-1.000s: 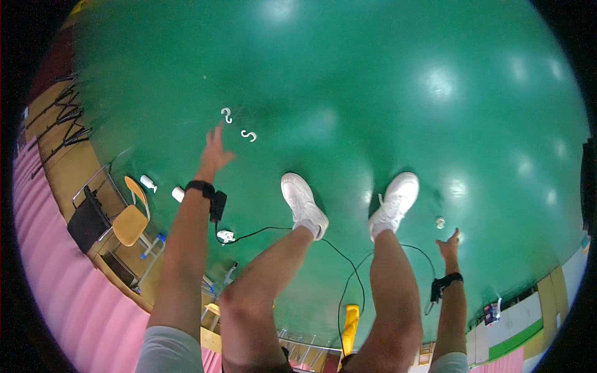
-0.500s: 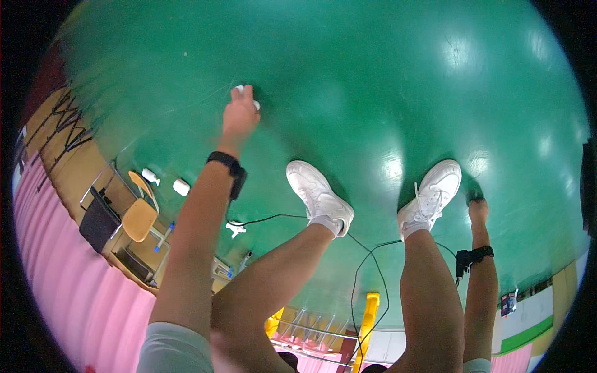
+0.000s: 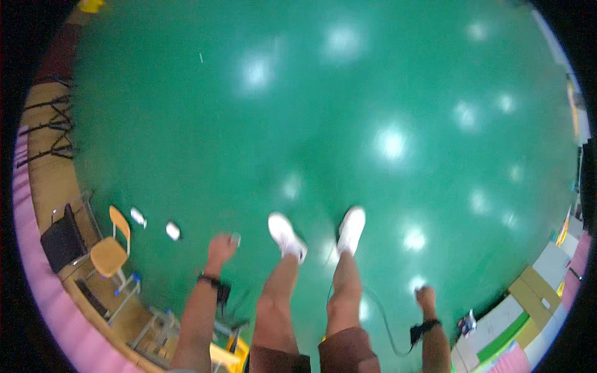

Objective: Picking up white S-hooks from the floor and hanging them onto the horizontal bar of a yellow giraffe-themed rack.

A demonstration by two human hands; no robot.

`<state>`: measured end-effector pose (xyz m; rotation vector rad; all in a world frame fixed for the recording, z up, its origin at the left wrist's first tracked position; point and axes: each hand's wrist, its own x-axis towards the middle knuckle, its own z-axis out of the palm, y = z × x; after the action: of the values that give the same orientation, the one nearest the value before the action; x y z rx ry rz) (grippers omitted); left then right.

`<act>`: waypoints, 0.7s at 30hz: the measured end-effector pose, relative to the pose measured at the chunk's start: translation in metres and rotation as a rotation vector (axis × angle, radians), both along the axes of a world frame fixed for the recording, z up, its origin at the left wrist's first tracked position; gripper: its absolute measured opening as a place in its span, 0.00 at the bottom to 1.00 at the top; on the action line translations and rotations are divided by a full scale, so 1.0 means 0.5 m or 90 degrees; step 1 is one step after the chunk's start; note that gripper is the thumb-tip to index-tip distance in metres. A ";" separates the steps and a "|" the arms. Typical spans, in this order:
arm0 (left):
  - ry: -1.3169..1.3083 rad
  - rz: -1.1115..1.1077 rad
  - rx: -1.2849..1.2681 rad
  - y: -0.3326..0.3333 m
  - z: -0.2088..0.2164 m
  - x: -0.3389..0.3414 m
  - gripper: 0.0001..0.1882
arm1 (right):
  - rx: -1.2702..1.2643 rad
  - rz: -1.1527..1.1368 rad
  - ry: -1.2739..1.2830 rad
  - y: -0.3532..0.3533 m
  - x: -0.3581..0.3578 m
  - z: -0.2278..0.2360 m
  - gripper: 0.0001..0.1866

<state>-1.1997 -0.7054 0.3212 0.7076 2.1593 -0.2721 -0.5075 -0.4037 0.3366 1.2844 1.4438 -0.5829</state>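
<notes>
My left hand [image 3: 220,250] is closed round a small white object [image 3: 235,240], of which only a pale edge shows past the fingers; its kind cannot be made out. It hangs above the green floor, left of my white shoes. Out to the right, my right hand [image 3: 426,297] is curled into a loose fist, with nothing visible in it. Each wrist wears a dark band with a small box. On the floor beyond my left hand lie a rounded white object [image 3: 173,231] and a white bottle-like object [image 3: 138,217].
At the left stand a wooden-seated chair [image 3: 108,256], a black chair [image 3: 64,239] and black folding stands [image 3: 59,124] near a pink curtain [image 3: 59,317]. White cabinets [image 3: 494,323] and a brown panel [image 3: 535,289] line the right. A dark cable [image 3: 387,323] trails beside my right leg.
My left hand has come up off the floor and back toward me with the white object. My body has straightened, so the floor and shoes look farther away. My right hand has also shifted.
</notes>
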 end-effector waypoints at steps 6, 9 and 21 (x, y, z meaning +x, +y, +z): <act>-0.011 -0.016 -0.099 -0.433 0.211 0.139 0.31 | 0.452 0.093 0.126 0.069 -0.184 0.297 0.16; -0.072 0.118 -0.115 -0.379 0.416 0.218 0.30 | 0.498 0.029 0.404 0.138 -0.258 0.330 0.17; 0.252 0.724 0.138 -0.512 0.554 0.904 0.24 | 0.345 0.212 0.817 0.226 -0.904 0.724 0.21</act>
<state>-0.7478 -0.9615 0.5983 -0.5745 2.6204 0.4659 -0.9596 -0.2905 0.6984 0.9820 2.9648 -0.8748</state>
